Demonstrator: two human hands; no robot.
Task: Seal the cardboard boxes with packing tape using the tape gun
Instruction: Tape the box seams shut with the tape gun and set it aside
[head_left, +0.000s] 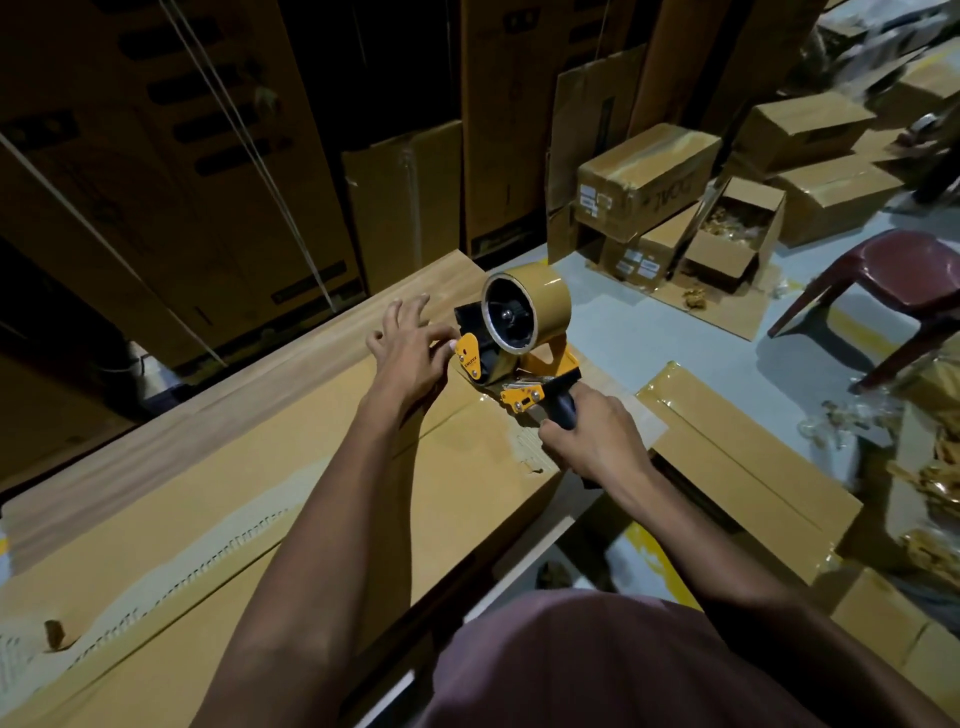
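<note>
A long flat brown cardboard box lies across a wood-grain tabletop, its torn seam running from near left toward the far right. At the box's far right end, the left hand rests with fingers spread, fingertips touching the front of a yellow-and-black tape gun carrying a roll of tan packing tape. The right hand grips the gun's black handle. Right of it lies a taped flat cardboard box. Farther right, a maroon plastic chair stands on the floor.
</note>
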